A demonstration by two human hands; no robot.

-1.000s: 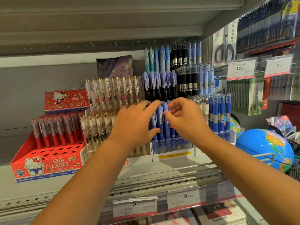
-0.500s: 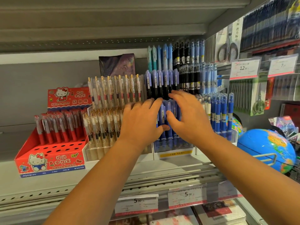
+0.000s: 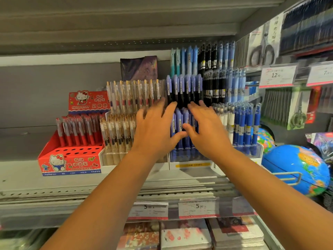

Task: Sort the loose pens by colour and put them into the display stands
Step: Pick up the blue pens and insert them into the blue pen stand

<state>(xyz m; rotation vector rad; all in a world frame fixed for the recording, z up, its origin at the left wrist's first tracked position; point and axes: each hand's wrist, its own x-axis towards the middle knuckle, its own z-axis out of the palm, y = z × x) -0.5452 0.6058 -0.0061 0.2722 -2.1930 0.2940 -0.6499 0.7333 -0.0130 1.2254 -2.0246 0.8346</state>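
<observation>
Violet-capped pens (image 3: 180,121) stand upright in the lower tier of the middle display stand (image 3: 191,160), between the clear gold-clip pens (image 3: 133,94) and the blue pens (image 3: 246,123). Upper-tier pens (image 3: 183,89), violet caps on black barrels, sit right behind.

Left hand (image 3: 155,130) is flat with fingers straight and spread, at the left edge of the violet row. Right hand (image 3: 207,130) mirrors it at the right edge. The thumbs nearly meet in front of the barrels. Neither hand pinches a pen, and no loose pen shows in either palm. The fingertips are motion-blurred, so I cannot tell whether they touch the upper tier.

Likely step: squaring up the violet row after filling it.

To do it well:
- Press inward evenly from both sides with flat fingers, low on the barrels, so the pens seat in their holes rather than tip.
- Keep the left fingers off the gold-clip pens; they stand just beside and would lean easily.
- Check that no odd colour is mixed in.

The red Hello Kitty box (image 3: 70,159) shows empty holes in front, probably next.
</observation>
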